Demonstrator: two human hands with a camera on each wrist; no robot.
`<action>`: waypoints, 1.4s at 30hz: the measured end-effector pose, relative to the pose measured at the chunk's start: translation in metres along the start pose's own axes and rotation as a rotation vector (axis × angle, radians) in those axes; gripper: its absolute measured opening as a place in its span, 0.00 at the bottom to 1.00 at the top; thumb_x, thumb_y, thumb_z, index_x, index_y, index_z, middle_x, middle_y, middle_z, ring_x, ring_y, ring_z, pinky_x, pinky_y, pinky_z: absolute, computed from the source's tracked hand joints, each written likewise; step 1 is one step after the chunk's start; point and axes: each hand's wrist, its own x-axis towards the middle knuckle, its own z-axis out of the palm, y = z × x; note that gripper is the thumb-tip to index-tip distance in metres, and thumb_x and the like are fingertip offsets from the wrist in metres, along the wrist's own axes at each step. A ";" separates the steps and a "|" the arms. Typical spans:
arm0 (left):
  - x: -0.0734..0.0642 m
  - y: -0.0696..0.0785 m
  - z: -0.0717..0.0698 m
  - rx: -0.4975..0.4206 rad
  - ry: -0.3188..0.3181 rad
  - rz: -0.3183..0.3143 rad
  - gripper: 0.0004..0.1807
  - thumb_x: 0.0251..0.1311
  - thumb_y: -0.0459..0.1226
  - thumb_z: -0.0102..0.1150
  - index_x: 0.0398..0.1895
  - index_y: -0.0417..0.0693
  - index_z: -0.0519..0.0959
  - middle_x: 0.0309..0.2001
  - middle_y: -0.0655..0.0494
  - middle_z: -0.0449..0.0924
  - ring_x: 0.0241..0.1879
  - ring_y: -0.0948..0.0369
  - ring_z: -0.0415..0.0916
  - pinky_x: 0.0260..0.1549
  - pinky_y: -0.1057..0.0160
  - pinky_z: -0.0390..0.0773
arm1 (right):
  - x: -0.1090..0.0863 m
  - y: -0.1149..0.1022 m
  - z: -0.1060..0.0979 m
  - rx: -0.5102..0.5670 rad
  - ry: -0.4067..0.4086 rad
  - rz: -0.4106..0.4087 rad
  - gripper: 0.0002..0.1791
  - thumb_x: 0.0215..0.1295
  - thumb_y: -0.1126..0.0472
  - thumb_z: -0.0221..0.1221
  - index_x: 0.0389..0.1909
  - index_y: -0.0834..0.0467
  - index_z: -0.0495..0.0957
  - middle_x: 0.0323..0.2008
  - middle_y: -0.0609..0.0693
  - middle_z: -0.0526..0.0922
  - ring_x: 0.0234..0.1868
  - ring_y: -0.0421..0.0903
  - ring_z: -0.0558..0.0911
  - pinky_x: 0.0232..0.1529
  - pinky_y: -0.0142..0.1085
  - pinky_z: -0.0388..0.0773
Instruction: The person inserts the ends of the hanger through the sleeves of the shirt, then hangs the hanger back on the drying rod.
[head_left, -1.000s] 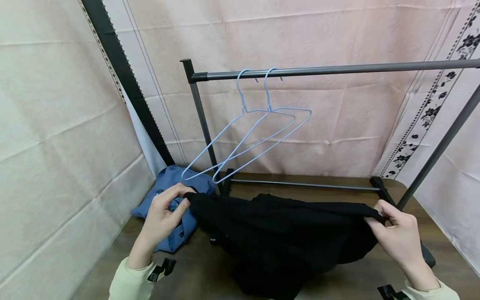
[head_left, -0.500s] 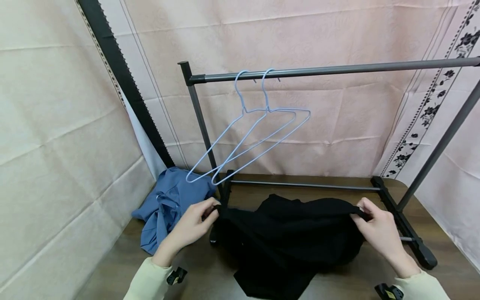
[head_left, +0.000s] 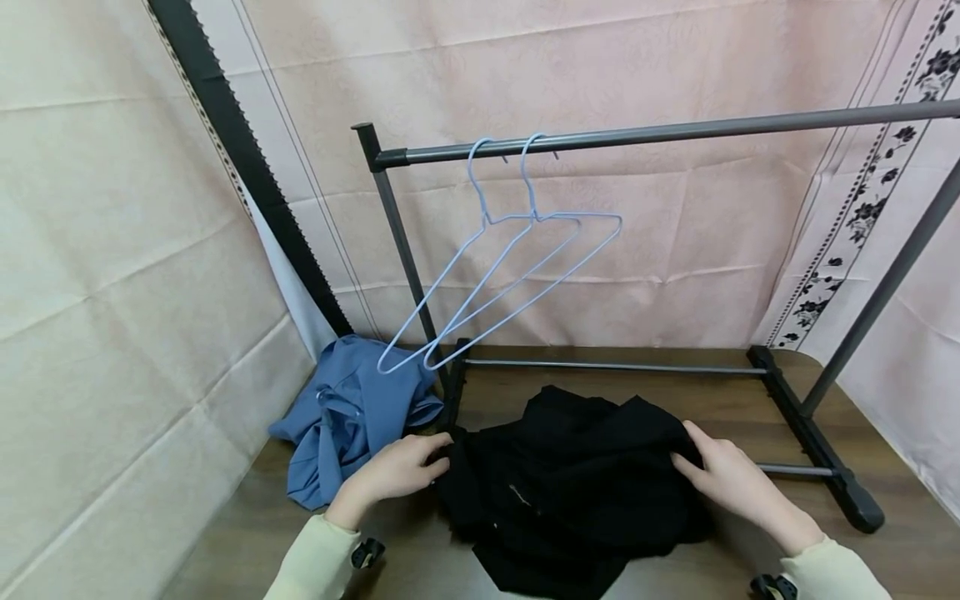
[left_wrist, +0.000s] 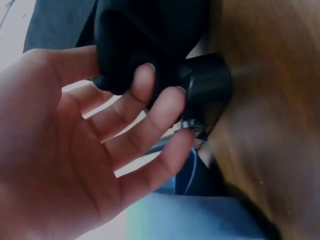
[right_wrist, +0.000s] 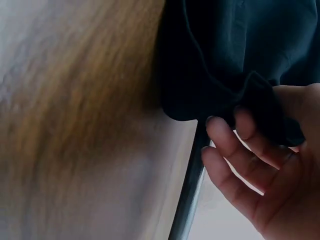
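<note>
A black garment (head_left: 577, 483) lies bunched on the wooden table, a small pale line showing on its front. My left hand (head_left: 401, 468) holds its left edge; in the left wrist view the dark cloth (left_wrist: 150, 30) sits between thumb and index finger, the other fingers loosely bent. At the right edge my right hand (head_left: 731, 479) holds the cloth with thumb and index finger, spread wider than before. The right wrist view shows a fold of the garment (right_wrist: 215, 60) between them, the remaining fingers below it.
Two light blue hangers (head_left: 480, 225) hang from the grey bar (head_left: 675, 132) of a rack behind the garment. A crumpled blue garment (head_left: 352, 417) lies to the left by the rack's foot. The rack's right foot (head_left: 843, 483) stands on the wooden table (head_left: 247, 533).
Both hands have lowered the black garment onto the table and come closer together. The left hand moved right, the right hand moved left, and the stretched cloth has slackened into folds.
</note>
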 end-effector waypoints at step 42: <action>-0.015 0.038 0.000 0.039 -0.184 0.126 0.33 0.54 0.19 0.54 0.56 0.64 0.81 0.61 0.58 0.72 0.47 0.62 0.69 0.41 0.64 0.69 | -0.024 -0.091 0.054 -0.095 -0.403 -0.516 0.27 0.60 0.44 0.70 0.61 0.33 0.75 0.55 0.40 0.73 0.49 0.38 0.73 0.44 0.40 0.77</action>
